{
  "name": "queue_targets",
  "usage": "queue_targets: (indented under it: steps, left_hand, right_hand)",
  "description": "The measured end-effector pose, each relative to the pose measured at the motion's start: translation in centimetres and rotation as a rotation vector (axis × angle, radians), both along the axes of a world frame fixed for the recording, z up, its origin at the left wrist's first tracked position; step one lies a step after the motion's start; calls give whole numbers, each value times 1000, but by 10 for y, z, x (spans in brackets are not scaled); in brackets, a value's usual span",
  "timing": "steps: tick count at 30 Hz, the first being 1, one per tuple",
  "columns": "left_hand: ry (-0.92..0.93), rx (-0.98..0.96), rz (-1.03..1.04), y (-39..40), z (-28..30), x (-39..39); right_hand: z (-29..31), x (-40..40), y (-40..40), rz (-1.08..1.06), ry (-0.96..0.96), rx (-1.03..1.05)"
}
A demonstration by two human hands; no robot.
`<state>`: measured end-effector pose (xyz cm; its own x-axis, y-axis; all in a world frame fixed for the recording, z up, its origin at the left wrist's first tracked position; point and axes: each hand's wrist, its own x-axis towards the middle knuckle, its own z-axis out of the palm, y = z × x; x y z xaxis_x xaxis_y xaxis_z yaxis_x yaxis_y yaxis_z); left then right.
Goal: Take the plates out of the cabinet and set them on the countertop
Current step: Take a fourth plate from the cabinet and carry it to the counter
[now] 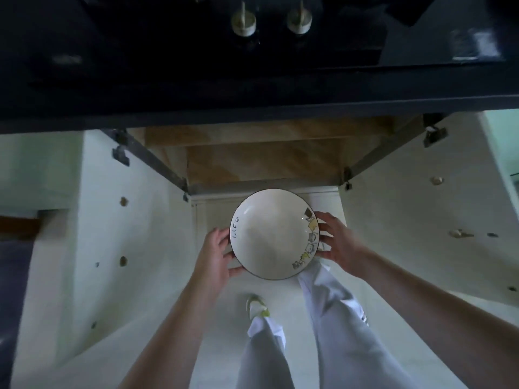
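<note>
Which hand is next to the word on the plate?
The left hand; it holds the plate's rim beside "Life". The right hand is by the small pictures.

One word is showing on the plate (273, 234): "Life", handwritten in thin dark letters along the inner rim on the plate's left side, running up the curve so that it is reading sideways. Just outside that spot the fingers (224, 240) of the left hand (213, 256) are holding the rim. On the opposite side of the plate a row of small drawn figures in grey, black and yellow is running along the rim; no letters or numbers are showing among them.
</note>
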<state>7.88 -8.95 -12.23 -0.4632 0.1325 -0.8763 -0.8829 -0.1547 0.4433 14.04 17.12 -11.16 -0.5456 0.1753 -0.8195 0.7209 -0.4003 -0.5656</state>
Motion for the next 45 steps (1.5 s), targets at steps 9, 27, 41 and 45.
queue_targets:
  steps: [9, 27, 41, 45]
  left_hand:
    - [68, 95, 21, -75, 131, 58]
    - [354, 113, -201, 12, 263, 142]
    - [330, 271, -562, 289, 304, 289]
    - [294, 282, -676, 329, 308, 305]
  right_hand:
    - [145, 52, -54, 25, 59, -61]
    - [259, 177, 35, -123, 245, -119]
    - [310, 433, 240, -496, 348, 75]
    - [314, 476, 260, -586, 326, 74]
